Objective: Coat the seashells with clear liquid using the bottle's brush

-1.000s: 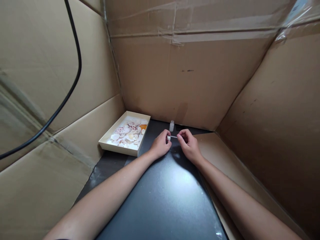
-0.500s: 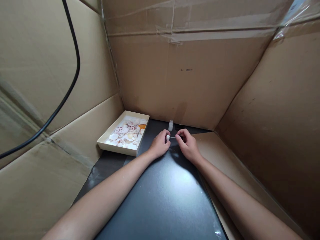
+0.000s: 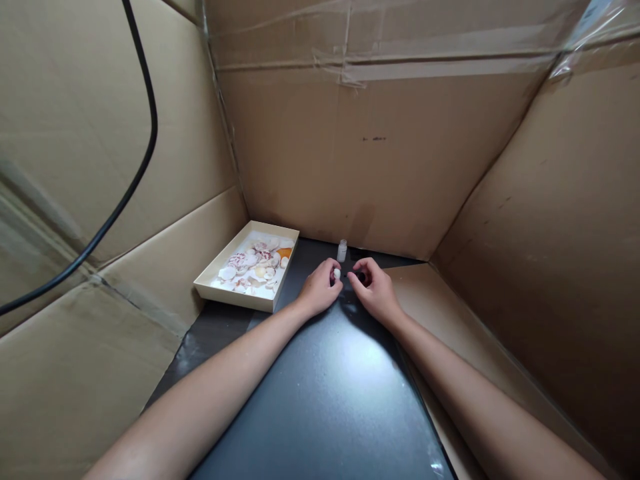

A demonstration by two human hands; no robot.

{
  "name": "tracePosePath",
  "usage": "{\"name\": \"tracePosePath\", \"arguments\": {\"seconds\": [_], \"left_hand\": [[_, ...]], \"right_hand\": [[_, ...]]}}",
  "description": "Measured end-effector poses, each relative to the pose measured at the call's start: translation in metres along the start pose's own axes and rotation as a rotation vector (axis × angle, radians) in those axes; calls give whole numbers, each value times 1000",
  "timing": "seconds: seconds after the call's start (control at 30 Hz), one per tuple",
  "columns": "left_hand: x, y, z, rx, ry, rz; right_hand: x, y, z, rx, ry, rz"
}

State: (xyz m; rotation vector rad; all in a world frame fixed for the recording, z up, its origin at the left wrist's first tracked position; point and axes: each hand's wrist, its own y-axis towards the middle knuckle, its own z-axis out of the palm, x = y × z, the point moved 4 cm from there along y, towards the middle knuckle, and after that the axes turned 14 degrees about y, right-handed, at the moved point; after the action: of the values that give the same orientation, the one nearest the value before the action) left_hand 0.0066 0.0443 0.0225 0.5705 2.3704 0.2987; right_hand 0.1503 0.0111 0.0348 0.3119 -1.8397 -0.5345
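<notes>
My left hand [image 3: 319, 288] rests on the black mat [image 3: 320, 393] with its fingers pinched on a small white shell [image 3: 337, 273]. My right hand [image 3: 374, 288] is just to its right, fingers closed on a small dark cap with a thin brush pointing at the shell [image 3: 358, 275]. The two hands nearly touch. A small clear bottle [image 3: 342, 251] stands upright just behind them, near the back cardboard wall. A shallow cream tray [image 3: 220, 275] holding several white, pink and orange shells lies to the left of my left hand.
Brown cardboard walls [image 3: 360, 153] enclose the space at the back, left and right, with clear tape along the top. A black cable [image 3: 131, 180] hangs across the left wall. A cardboard flap [image 3: 440, 333] lies along the mat's right side.
My right hand has moved left toward my left hand, so the thin brush stem that showed between them is now mostly hidden. My left hand and the shell have stayed in place.
</notes>
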Motion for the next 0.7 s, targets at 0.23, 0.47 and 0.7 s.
{"name": "tracePosePath", "arguments": {"seconds": [0.23,0.47,0.7], "left_hand": [[-1,0,-1,-5,15,-10],[0,1,0,-6,30,-18],[2,1,1,3,23,-16]], "right_hand": [[-1,1,-1,-2,13,-6],[-1,0,-1,7,90,10],[-1,2,-3,-29,12,5]]}}
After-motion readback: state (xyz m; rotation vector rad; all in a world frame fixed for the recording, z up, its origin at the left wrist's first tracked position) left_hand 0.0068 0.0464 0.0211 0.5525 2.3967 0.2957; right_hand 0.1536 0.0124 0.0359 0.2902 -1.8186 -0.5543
